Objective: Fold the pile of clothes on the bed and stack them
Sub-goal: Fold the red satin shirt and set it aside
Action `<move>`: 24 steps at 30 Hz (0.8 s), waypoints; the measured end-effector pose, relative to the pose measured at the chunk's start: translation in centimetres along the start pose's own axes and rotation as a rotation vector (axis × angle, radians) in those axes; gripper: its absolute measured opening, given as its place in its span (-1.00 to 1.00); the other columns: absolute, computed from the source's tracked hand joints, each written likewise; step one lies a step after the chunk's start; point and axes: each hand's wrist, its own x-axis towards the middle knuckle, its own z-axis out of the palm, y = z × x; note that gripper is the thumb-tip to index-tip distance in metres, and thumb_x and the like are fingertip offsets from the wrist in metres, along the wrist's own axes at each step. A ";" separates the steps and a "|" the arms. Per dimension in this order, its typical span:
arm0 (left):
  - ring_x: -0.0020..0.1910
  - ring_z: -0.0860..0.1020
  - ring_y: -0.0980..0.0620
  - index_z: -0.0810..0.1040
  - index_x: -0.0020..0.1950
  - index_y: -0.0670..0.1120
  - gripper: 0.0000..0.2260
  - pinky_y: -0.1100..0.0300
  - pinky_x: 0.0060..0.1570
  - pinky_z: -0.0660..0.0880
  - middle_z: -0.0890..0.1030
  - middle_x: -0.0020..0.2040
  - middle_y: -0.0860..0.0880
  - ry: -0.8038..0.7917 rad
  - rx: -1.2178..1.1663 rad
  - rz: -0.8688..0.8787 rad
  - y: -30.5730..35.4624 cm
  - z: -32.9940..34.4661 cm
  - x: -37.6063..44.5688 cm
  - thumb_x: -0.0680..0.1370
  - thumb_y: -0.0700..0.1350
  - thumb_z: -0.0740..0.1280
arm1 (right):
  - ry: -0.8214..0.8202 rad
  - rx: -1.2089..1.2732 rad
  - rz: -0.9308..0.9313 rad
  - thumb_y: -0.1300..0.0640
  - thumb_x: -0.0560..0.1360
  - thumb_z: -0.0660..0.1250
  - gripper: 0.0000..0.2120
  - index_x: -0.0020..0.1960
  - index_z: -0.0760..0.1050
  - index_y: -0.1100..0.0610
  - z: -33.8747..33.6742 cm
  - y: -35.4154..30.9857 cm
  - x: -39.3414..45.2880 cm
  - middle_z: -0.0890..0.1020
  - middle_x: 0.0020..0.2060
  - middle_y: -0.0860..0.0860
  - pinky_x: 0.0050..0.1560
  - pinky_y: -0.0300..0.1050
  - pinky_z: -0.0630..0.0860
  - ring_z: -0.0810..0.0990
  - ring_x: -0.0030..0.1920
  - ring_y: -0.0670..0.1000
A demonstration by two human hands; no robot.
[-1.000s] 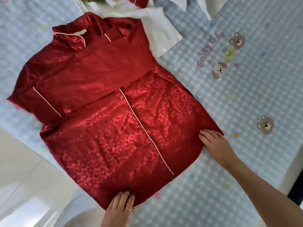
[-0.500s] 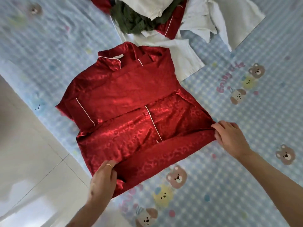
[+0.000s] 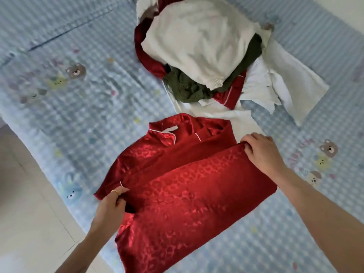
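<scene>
A red satin pyjama shirt [image 3: 189, 196] with white piping lies on the bed, its lower half folded up over the chest. My left hand [image 3: 112, 203], wearing a gold ring, pinches the left corner of the folded hem. At the upper right, near the collar side, my right hand [image 3: 260, 150] grips the other corner of that hem. The collar [image 3: 177, 131] still shows above the fold. Behind the shirt sits the pile of unfolded clothes [image 3: 201, 42]: white garments, a green knit [image 3: 187, 85] and another red piece.
The bed [image 3: 88, 107] has a light blue checked sheet printed with bears. Its left edge runs diagonally beside pale floor tiles [image 3: 25, 223]. A white garment [image 3: 226, 117] lies partly under the shirt's collar end.
Both hands lifted the shirt's bottom hem and carried it up toward the collar, doubling the shirt over. The view tilted up, bringing the clothes pile into sight.
</scene>
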 end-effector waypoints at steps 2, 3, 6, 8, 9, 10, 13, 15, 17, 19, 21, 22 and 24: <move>-0.31 0.55 0.04 0.54 0.13 -0.07 -0.67 0.28 -0.29 0.43 0.64 -0.11 -0.08 0.010 0.023 -0.009 -0.4 -1.1 2.6 0.51 -0.39 0.16 | -0.044 0.032 0.043 0.22 0.50 0.27 -0.87 0.03 0.51 0.10 1.0 -1.3 3.7 0.60 -0.11 0.04 -0.01 0.06 0.42 0.57 -0.07 0.12; -0.34 0.55 0.02 0.53 0.13 -0.06 -0.67 0.26 -0.33 0.42 0.64 -0.15 -0.08 -0.001 0.033 -0.023 -0.7 -1.7 3.8 0.51 -0.38 0.16 | -0.068 0.050 0.070 0.20 0.51 0.26 -0.87 0.04 0.51 0.10 1.7 -1.9 5.5 0.60 -0.09 0.05 0.00 0.07 0.43 0.57 -0.05 0.13; -0.25 0.53 0.04 0.40 0.18 0.07 -0.63 0.21 -0.23 0.39 0.57 -0.16 -0.01 -0.181 0.133 -0.049 -1.8 -3.1 5.5 0.49 -0.31 0.26 | -0.162 0.071 0.127 0.20 0.52 0.25 -0.87 0.06 0.50 0.11 3.6 -3.3 9.2 0.59 -0.06 0.07 0.04 0.12 0.45 0.55 -0.01 0.14; -0.28 0.48 0.10 0.30 0.16 0.16 -0.52 0.27 -0.28 0.38 0.49 -0.22 0.07 -0.330 0.208 -0.031 -2.6 -3.8 6.0 0.41 -0.33 0.28 | -0.225 0.077 0.150 0.22 0.53 0.25 -0.88 0.04 0.50 0.12 4.5 -3.4 10.6 0.58 -0.06 0.07 0.05 0.15 0.46 0.55 -0.01 0.15; -0.29 0.48 0.12 0.32 0.12 0.16 -0.50 0.30 -0.30 0.38 0.49 -0.21 0.08 -0.365 0.200 -0.038 -2.8 -4.2 6.1 0.38 -0.37 0.24 | -0.234 0.080 0.160 0.23 0.53 0.25 -0.89 0.03 0.50 0.12 4.7 -3.4 11.1 0.59 -0.07 0.08 0.03 0.16 0.46 0.55 -0.02 0.16; -0.31 0.48 0.13 0.37 0.06 0.15 -0.50 0.32 -0.33 0.38 0.51 -0.19 0.06 -0.366 0.156 -0.053 -3.0 -4.7 6.4 0.36 -0.43 0.19 | -0.223 0.085 0.172 0.25 0.53 0.25 -0.89 0.02 0.50 0.13 4.8 -3.3 11.6 0.59 -0.08 0.09 0.02 0.16 0.46 0.55 -0.04 0.17; -0.37 0.49 0.03 0.50 -0.02 0.06 -0.51 0.23 -0.35 0.38 0.61 -0.21 -0.07 -0.271 0.012 -0.099 -3.5 -6.1 8.2 0.36 -0.50 0.13 | -0.168 0.104 0.204 0.26 0.52 0.26 -0.92 -0.02 0.51 0.16 5.0 -2.9 12.8 0.60 -0.11 0.12 -0.02 0.18 0.48 0.56 -0.07 0.21; -0.33 0.51 -0.03 0.51 -0.03 0.04 -0.58 0.22 -0.31 0.40 0.64 -0.19 -0.05 -0.260 -0.039 -0.120 -3.7 -7.0 9.5 0.42 -0.47 0.16 | -0.166 0.129 0.228 0.24 0.51 0.28 -0.93 -0.02 0.52 0.18 5.5 -3.0 13.7 0.60 -0.09 0.14 -0.02 0.18 0.49 0.57 -0.05 0.23; -0.23 0.57 0.02 0.49 -0.02 0.06 -0.71 0.37 -0.29 0.41 0.64 -0.14 0.02 -0.289 -0.054 -0.125 -3.3 -7.5 10.0 0.49 -0.36 0.28 | -0.180 0.178 0.277 0.17 0.51 0.33 -0.88 0.02 0.52 0.18 6.0 -3.2 14.2 0.61 -0.05 0.13 0.02 0.14 0.50 0.58 -0.02 0.21; -0.16 0.61 0.10 0.46 0.04 0.09 -0.69 0.39 -0.24 0.44 0.61 -0.09 0.09 -0.332 0.007 -0.110 -3.3 -7.4 10.4 0.46 -0.29 0.37 | -0.201 0.217 0.326 0.10 0.49 0.37 -0.81 0.05 0.51 0.17 6.7 -3.4 14.2 0.62 -0.03 0.10 0.02 0.07 0.50 0.58 0.00 0.18; -0.08 0.61 0.05 0.47 0.10 0.05 -0.59 0.30 -0.13 0.46 0.60 -0.04 0.10 -0.277 0.104 -0.067 -3.7 -7.3 10.3 0.42 -0.40 0.32 | -0.177 0.206 0.342 0.12 0.49 0.36 -0.82 0.04 0.50 0.19 7.0 -3.2 14.1 0.63 -0.06 0.12 -0.02 0.03 0.48 0.58 -0.02 0.18; 0.00 0.60 -0.01 0.50 0.13 -0.02 -0.57 0.25 -0.02 0.45 0.60 -0.02 0.08 -0.204 0.123 -0.063 -3.8 -7.4 10.4 0.40 -0.45 0.30 | -0.136 0.200 0.371 0.14 0.51 0.33 -0.83 0.05 0.50 0.20 6.9 -3.0 14.2 0.62 -0.06 0.15 -0.02 0.03 0.47 0.57 -0.01 0.20; 0.09 0.56 -0.15 0.53 0.18 -0.15 -0.55 0.08 0.11 0.43 0.59 0.03 -0.04 -0.039 0.208 -0.065 -3.4 -7.7 10.4 0.37 -0.50 0.30 | 0.018 0.223 0.484 0.11 0.57 0.24 -0.76 0.16 0.46 0.23 6.1 -3.1 14.1 0.57 0.02 0.21 0.06 0.10 0.45 0.50 0.07 0.20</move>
